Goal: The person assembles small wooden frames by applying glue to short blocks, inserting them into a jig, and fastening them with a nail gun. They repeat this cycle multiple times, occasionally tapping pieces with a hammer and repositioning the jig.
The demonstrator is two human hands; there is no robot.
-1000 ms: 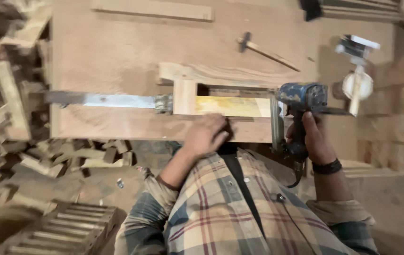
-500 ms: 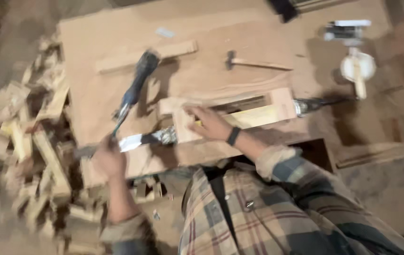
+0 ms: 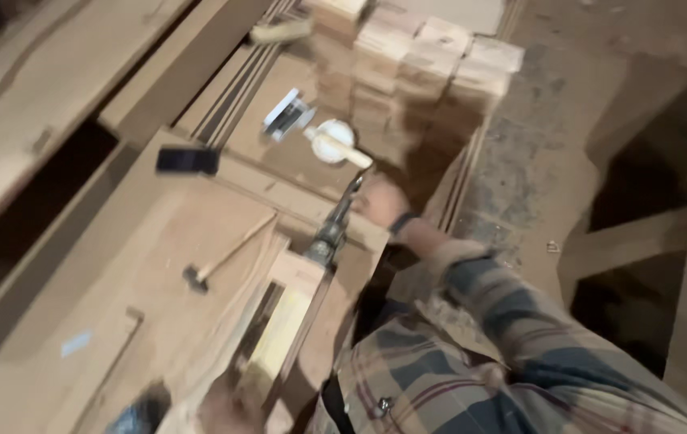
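Dim warm light, heavy motion blur throughout; deep shadows in gaps right and left; no glare.

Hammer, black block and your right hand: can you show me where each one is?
Hammer (image 3: 223, 259): head view, on the middle of its wooden handle.
Black block (image 3: 187, 160): head view, on the middle of its dark top.
Right hand (image 3: 377, 201): head view, on the back of the hand, by the drill (image 3: 329, 237).

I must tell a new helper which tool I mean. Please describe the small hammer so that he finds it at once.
Start at the big brown board of the workbench. On its bare middle, left of the long wooden clamp frame, lies the hammer, touching nothing else. Its thin wooden handle and small dark head set it apart from the black block farther up.
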